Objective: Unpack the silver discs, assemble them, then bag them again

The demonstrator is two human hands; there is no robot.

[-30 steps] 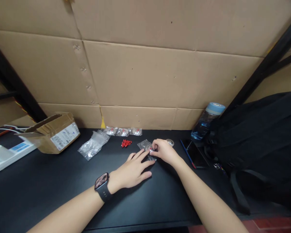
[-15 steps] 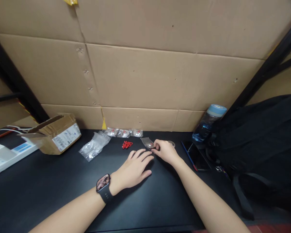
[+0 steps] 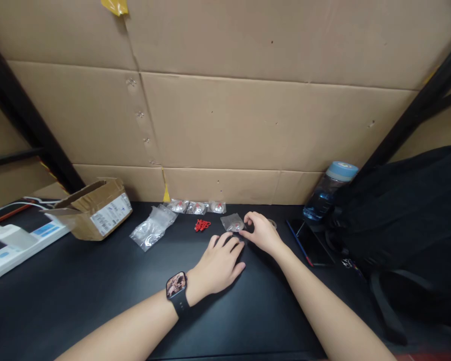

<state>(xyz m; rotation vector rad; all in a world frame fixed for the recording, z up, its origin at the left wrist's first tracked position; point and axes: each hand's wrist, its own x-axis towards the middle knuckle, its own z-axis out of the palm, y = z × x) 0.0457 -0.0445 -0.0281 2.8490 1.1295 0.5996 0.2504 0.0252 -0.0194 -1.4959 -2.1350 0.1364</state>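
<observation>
My left hand [image 3: 218,263] rests palm down with fingers spread on the black table, a dark watch on its wrist. Just beyond its fingertips lies a small clear plastic bag [image 3: 229,220] with something round and a bit of red inside. At that bag's right edge is my right hand [image 3: 263,234], its thumb and index finger apart; whether the thumb touches the bag I cannot tell. A little pile of red plastic pieces [image 3: 202,225] sits left of the bag. Several similar small bags [image 3: 198,207] are lined up behind the pile.
Larger clear bags [image 3: 154,226] lie to the left, near an open cardboard box [image 3: 97,210] and a white power strip [image 3: 26,245]. Partly behind my right hand is a roll of tape [image 3: 272,223]. Right of it are a phone [image 3: 315,245], a pen [image 3: 302,246], a bottle [image 3: 328,193] and a black backpack [image 3: 409,220].
My right thumb and index finger have parted at the small bag, which now lies flatter and more exposed. My left hand has shifted slightly right. The camera view has turned a little left.
</observation>
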